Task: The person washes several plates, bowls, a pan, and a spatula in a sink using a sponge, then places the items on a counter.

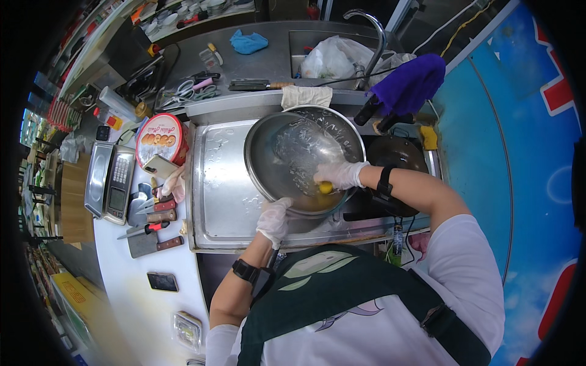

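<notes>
A wet stainless steel bowl [270, 167] sits in front of me, tilted, with a second steel basin [351, 137] behind and partly under it. My left hand [274, 222], in a clear disposable glove, grips the near rim of the bowl. Inside it, my gloved right hand [341, 174] presses a small yellow item [325, 187], probably a sponge, to the right side of the wall; my fingers hide most of it. Water streaks and drops cover the inner surface. Both vessels rest over a steel sink counter [219, 183].
On the left table lie a cleaver [143, 243], several knives, a phone [163, 282], a scale [110, 183] and a round cookie tin [160, 139]. Right of the bowl is a dark wok [397, 155]. Behind stand a faucet [377, 39] and a purple cloth [409, 82].
</notes>
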The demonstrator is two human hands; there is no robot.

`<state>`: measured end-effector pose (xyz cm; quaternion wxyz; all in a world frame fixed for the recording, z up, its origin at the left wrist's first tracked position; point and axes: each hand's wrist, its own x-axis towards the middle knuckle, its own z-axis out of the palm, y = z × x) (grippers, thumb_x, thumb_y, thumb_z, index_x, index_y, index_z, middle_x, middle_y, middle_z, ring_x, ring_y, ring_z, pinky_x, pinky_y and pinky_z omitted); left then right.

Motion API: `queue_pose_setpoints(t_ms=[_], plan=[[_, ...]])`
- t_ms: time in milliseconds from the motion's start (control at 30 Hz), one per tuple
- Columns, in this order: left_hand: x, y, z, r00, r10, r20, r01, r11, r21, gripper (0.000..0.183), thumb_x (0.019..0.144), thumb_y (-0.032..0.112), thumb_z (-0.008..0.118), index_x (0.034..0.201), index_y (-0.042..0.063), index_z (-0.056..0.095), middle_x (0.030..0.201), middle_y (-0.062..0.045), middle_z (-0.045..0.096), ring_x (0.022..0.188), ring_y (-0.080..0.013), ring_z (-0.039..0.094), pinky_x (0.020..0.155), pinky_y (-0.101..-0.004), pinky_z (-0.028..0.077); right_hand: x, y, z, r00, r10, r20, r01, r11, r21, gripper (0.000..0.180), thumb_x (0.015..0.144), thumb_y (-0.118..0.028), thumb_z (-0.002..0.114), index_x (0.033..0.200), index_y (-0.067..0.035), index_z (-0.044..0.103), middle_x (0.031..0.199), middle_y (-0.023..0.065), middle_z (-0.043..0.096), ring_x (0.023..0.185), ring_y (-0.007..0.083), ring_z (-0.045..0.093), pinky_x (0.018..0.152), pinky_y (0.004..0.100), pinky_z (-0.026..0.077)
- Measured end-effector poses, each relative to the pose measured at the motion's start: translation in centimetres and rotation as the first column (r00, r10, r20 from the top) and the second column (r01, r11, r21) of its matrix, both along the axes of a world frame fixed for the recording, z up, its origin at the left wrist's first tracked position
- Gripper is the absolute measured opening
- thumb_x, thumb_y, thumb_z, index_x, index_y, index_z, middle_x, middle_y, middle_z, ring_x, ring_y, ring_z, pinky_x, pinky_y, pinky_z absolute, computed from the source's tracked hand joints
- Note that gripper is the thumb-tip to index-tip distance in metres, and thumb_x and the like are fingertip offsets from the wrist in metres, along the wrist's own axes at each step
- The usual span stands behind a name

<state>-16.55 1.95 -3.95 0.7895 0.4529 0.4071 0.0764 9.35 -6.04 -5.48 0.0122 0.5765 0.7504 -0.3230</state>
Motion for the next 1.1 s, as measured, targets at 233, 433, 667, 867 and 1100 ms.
queue_pose_setpoints(t_ms=[233,433,667,867,1100], plan=[[0.2,-0.8,2.2,0.991,0.113,0.076,-0.090,0.961,-0.262,0.023,0.091,0.007,0.052,0.111,-0.004,0.058,0.109,-0.014,0.065,0.097,-0.0268,0.065,0.083,-0.0416,0.055,1.8,4.8,-1.2,0.889,-0.437,0.139,0.387,0.877,0.285,0.024,0.087,-0.015,0.053,0.108,-0.006,0.061,0.112,0.0233,0.057,0.108,0.0397,0.057,0.092,0.0439,0.047],[0.0,-1.0,1.3,0.995,-0.029,0.093,0.037,0.995,-0.089,0.020,0.092,0.008,0.051,0.108,-0.002,0.058,0.108,-0.013,0.064,0.098,-0.0267,0.064,0.087,-0.0440,0.054,0.1,12.2,-5.3,0.743,-0.647,-0.171,0.662,0.671,0.333,0.037,0.082,-0.004,0.059,0.117,-0.006,0.049,0.115,0.0241,0.049,0.110,0.0447,0.052,0.096,0.0463,0.043],[0.5,-0.6,0.5,0.987,0.138,0.085,-0.098,0.925,-0.367,0.010,0.089,0.005,0.057,0.096,-0.002,0.061,0.095,-0.012,0.064,0.085,-0.0227,0.066,0.073,-0.0375,0.060,-6.6,12.0,-0.5,0.833,-0.143,-0.534,0.380,0.850,0.364,0.039,0.074,-0.006,0.063,0.110,-0.007,0.046,0.111,0.0177,0.047,0.105,0.0363,0.051,0.096,0.0385,0.041],[0.4,-0.4,1.6,0.975,0.134,0.179,-0.067,0.939,-0.336,0.020,0.085,-0.004,0.059,0.104,-0.001,0.059,0.095,-0.014,0.064,0.084,-0.0229,0.068,0.069,-0.0335,0.062,-7.5,5.4,2.8,0.709,0.001,-0.706,0.064,0.996,0.066,0.033,0.069,-0.002,0.059,0.100,-0.006,0.050,0.097,0.0108,0.053,0.093,0.0243,0.052,0.085,0.0354,0.042],[0.6,-0.3,2.3,0.971,0.164,0.175,-0.125,0.969,-0.211,0.029,0.081,-0.003,0.058,0.110,-0.005,0.057,0.092,-0.016,0.068,0.072,-0.0259,0.070,0.061,-0.0347,0.064,-1.9,-0.9,4.3,0.994,0.016,-0.108,-0.030,0.990,-0.137,0.035,0.075,-0.008,0.060,0.111,-0.010,0.059,0.109,0.0146,0.057,0.104,0.0341,0.058,0.086,0.0416,0.047]])
